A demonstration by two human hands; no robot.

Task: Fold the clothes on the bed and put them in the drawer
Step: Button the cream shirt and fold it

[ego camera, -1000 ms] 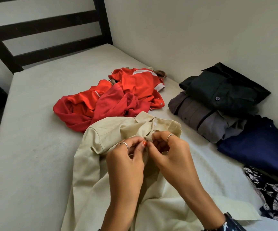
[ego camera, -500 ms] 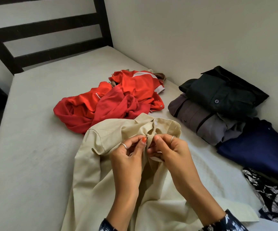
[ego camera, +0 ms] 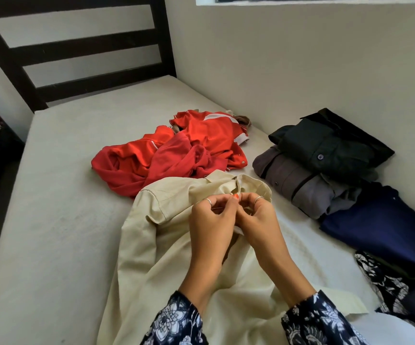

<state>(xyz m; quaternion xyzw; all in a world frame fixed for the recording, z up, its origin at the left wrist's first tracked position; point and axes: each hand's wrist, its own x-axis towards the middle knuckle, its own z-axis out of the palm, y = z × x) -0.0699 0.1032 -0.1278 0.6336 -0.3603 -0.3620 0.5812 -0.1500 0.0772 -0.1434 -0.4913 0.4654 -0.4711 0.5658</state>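
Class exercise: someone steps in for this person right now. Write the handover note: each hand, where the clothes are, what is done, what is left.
Left hand and right hand both pinch the front of the beige shirt just below its collar.
Red clothes lie crumpled beyond it on the bed.
Done: black shirt, grey shirt and navy garment lie folded by the wall.
Left: fold the beige and red ones, then put everything in the drawer, which is not in view.
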